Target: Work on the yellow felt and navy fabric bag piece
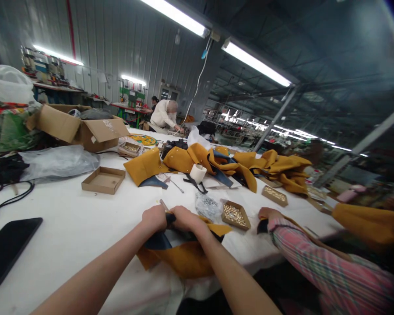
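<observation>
My left hand (155,218) and my right hand (185,218) are closed side by side on a mustard-yellow leather-like piece (184,261) with a dark blue backing. A dark edge of it shows between my fists, and the rest hangs in folds below them over the table. Just past my left fist the tip of a thin strip or tool (163,204) sticks out; its other end is hidden. Ahead of my right hand lie a clear bag of silvery metal parts (208,206) and a small cardboard tray of gold-coloured metal parts (234,215).
A white-covered table (68,236) holds a phone (11,249), a shallow cardboard tray (103,180), a roll of white tape (198,173) and heaped mustard pieces (272,168). At right, a co-worker's plaid sleeve (318,253) reaches in. An opened carton (85,129) stands back left.
</observation>
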The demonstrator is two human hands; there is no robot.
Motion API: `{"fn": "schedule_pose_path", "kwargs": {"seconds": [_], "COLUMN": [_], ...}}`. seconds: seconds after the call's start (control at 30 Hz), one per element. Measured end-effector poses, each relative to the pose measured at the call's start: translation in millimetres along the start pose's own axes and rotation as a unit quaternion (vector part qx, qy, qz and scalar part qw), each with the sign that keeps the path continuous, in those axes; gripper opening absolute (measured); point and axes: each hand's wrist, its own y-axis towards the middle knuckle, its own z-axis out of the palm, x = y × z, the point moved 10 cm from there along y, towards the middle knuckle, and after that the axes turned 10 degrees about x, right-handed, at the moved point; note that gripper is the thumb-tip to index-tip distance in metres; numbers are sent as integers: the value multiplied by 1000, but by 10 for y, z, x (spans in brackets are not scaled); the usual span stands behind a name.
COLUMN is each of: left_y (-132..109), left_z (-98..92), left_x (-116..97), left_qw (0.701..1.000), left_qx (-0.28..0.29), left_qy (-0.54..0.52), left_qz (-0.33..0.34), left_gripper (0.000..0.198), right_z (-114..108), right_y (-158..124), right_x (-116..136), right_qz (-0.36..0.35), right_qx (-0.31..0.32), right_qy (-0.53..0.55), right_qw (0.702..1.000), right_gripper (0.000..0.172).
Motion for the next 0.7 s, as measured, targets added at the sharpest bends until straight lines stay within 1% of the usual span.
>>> {"fn": "schedule_pose_path", "kwargs": {"seconds": [0.03,0.13,0.17,0.2,0.27,0.3,0.37,0.4,0.43,0.47,0.5,0.57,0.63,0.7], "left_y": [-45,-220,-295,-380,-586,-711,-1011,-1181,-1356,-1525,-1682,-1944,-2141,-2278], "left_z": [4,9,1,-11,-39,-51,-63,-61,-56,-53,-52,-63,-59,-34], "left_x": [-4,-47,-69,-91,-119,-128,-138,-140,-140,-134,-137,-165,-207,-224], "left_qw": [1000,999,999,998,998,997,992,985,977,969,961,947,930,914], "left_qx": [-7,-32,-41,-47,-42,-27,22,51,77,92,95,61,0,-59], "left_qy": [5,21,23,23,13,-3,-55,-93,-128,-155,-181,-207,-205,-183], "left_qz": [-1,7,16,27,54,71,114,135,153,167,186,239,305,358], "left_gripper": [57,41,38,39,49,59,80,82,78,74,75,86,97,97], "right_z": [-6,-34,-34,-34,-52,-75,-128,-144,-150,-146,-137,-114,-91,-52], "right_y": [-50,-238,-309,-387,-580,-707,-1042,-1243,-1449,-1648,-1833,-2141,-2385,-2578], "right_x": [37,126,145,163,229,288,453,545,625,696,757,851,914,961], "right_qz": [-3,1,6,9,-1,-18,-84,-128,-171,-208,-238,-267,-275,-278], "right_qx": [-12,-61,-75,-90,-137,-175,-269,-315,-355,-386,-411,-446,-469,-480], "right_qy": [-12,-54,-64,-75,-105,-122,-139,-137,-128,-120,-115,-120,-128,-135], "right_qw": [1000,997,995,993,985,977,949,930,910,891,873,846,830,821], "right_gripper": [13,32,35,36,34,32,27,24,22,22,23,27,29,32]}}
